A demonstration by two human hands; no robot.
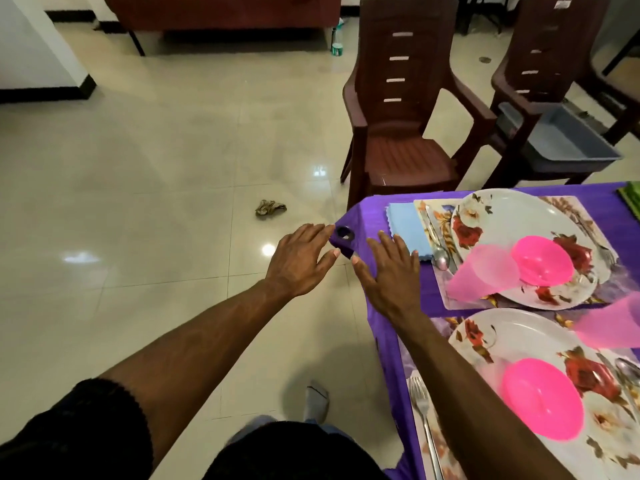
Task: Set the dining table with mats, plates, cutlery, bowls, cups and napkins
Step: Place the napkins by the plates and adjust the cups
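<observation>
Pale glossy tile floor (173, 168), room dim; table at frame right under a purple tablecloth (374, 216).

Near setting: floral plate (519, 334) on a mat, pink bowl (540, 396) sitting on the plate, fork (420, 403) left of the plate, long axis running along the table edge. A pink cup (613, 323) stands at the plate's far right.

Hands: both reach forward to the table's near-left corner. Left hand (298, 261) is out over the floor, fingers straight and spread, fingertips touching the corner of the cloth; it holds nothing. Right hand (391, 271) lies palm down on the cloth, fingers straight, nothing gripped. The cloth corner, with a dark ring on it, sits between the two hands, nearer the left fingertips.

Far setting: blue napkin (405, 230) just beyond the right fingertips, possibly touching; long axis runs away from the person. Right of it lie a spoon (440, 258), a second floral plate (512, 223) with its own pink bowl (543, 261) and a second cup (481, 275).

Judgement: the right hand is nearer the napkin; any adjustment there calls for a short reach forward and right.

Beyond: two brown chairs (398, 133), a grey tub (561, 140) on the farther one.
</observation>
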